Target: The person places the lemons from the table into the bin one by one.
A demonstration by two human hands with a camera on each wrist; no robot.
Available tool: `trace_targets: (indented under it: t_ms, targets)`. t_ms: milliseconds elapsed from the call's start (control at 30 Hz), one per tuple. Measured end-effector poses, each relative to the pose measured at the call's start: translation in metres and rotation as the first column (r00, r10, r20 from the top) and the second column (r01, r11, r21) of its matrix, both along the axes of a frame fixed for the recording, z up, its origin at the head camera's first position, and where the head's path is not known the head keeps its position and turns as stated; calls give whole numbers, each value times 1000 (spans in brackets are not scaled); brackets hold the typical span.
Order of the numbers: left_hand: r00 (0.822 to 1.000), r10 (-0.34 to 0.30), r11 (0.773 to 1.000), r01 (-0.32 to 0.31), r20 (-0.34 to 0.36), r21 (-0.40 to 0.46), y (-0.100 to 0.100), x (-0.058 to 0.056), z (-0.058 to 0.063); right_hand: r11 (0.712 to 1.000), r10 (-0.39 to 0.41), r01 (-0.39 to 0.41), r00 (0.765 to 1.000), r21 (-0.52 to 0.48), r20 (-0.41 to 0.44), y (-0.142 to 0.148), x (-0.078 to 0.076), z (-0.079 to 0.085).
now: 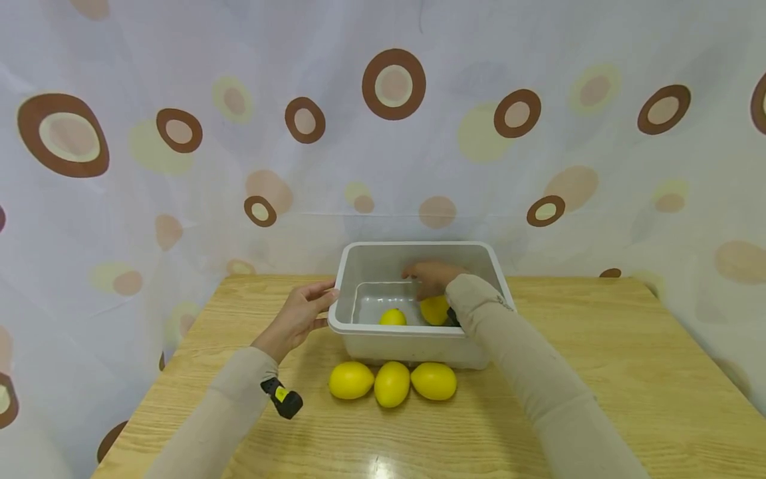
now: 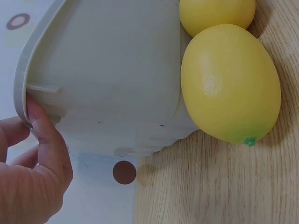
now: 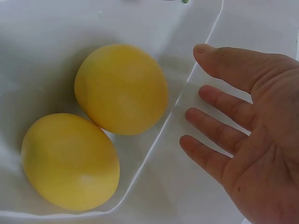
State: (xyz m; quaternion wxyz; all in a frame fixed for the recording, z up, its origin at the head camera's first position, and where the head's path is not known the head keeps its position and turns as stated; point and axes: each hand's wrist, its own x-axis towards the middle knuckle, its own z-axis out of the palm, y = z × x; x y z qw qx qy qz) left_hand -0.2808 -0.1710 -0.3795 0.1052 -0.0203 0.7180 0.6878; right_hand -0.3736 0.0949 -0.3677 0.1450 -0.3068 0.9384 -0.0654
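A grey plastic bin (image 1: 413,346) stands on the table. My left hand (image 1: 297,314) holds its left rim, the fingers tucked under the lip in the left wrist view. My right hand (image 1: 435,276) is inside the bin, and the right wrist view shows its fingers (image 3: 219,126) spread and apart from two yellow lemons (image 3: 121,88) that lie against each other on the bin's floor. In the head view one lemon (image 1: 393,317) shows at the bin's near side and more yellow (image 1: 433,310) beneath the right hand. The right forearm hides the bin's right part.
Three lemons sit in a row before the bin: a left one (image 1: 350,380), a middle one (image 1: 392,384) and a right one (image 1: 433,381). The wooden table (image 1: 598,346) extends to both sides. A patterned curtain (image 1: 335,173) hangs right behind the table.
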Motion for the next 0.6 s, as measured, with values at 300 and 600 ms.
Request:
trace_targets:
  t_ms: [300, 600]
  targets:
    - [1000, -2, 1000, 2, -7, -9, -1, 1, -2, 1000, 20, -20, 1000, -11, 1, -3, 1, 1]
    - [1000, 4, 1000, -4, -9, -5, 1, 0, 0, 979, 112, -124, 990, -161, -81, 0, -5, 15]
